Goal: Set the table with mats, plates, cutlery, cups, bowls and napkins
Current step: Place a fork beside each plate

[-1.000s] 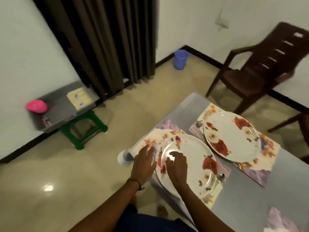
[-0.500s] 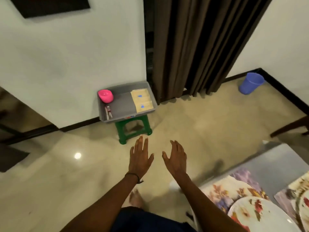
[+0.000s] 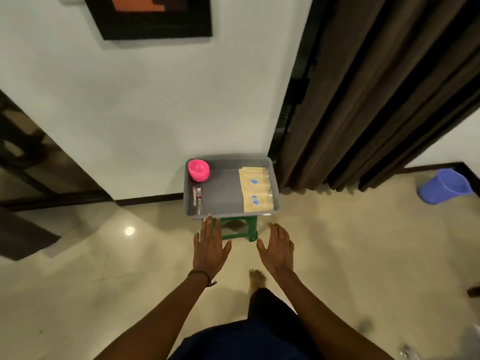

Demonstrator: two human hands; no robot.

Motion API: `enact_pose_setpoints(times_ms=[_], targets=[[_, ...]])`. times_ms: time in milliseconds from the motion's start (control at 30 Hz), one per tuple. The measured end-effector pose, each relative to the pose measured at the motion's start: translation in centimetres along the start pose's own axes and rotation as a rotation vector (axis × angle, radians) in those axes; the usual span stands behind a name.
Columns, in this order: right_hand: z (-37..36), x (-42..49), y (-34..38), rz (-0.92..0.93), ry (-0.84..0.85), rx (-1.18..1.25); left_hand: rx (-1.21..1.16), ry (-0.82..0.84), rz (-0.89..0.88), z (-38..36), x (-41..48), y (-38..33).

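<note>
left hand [image 3: 210,246], right hand [image 3: 278,246]: flat, spread, empty | rectangular grey plastic tray [image 3: 223,193]: pink bowls [image 3: 198,170] 10 o'clock, cutlery [image 3: 198,200] 8 o'clock, yellow napkins [image 3: 256,189] 3 o'clock

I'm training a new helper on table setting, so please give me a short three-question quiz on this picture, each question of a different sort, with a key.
1. True or false: the left hand and the right hand both hold nothing, fingers straight.
2. What stands in the far left corner of the grey tray? A) pink bowls B) a glass jug C) a white plate
3. Fill in: the tray rests on a green ____.

Key: 1 true; 2 A; 3 stool.
</note>
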State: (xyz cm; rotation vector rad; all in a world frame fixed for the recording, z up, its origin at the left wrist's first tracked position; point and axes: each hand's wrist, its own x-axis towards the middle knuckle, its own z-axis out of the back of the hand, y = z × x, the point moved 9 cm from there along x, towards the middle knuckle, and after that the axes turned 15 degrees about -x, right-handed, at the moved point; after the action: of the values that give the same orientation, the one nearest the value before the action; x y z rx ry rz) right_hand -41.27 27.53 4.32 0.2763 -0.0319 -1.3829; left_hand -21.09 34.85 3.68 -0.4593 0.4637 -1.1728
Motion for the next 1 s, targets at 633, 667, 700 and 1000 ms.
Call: enact_pose_setpoints(times_ms=[633, 667, 700, 1000], targets=[[-13.8, 21.4, 14.6, 0.193, 0.425, 0.206, -0.198, -0.048, 0.307, -4.5, 15.6, 8.9], [-15.5, 22.1, 15.6, 0.192, 0.440, 0.217, -0.195, -0.044, 0.282, -5.1, 16.7, 9.7], [-17.2, 23.0, 16.5, 0.181, 0.453, 0.226, -0.172, -0.040, 0.240, -5.8, 17.9, 10.5], [-31.2, 31.5, 21.3, 0.006, 0.487, 0.359, -0.341, -0.076, 0.378, -12.5, 29.2, 24.0]])
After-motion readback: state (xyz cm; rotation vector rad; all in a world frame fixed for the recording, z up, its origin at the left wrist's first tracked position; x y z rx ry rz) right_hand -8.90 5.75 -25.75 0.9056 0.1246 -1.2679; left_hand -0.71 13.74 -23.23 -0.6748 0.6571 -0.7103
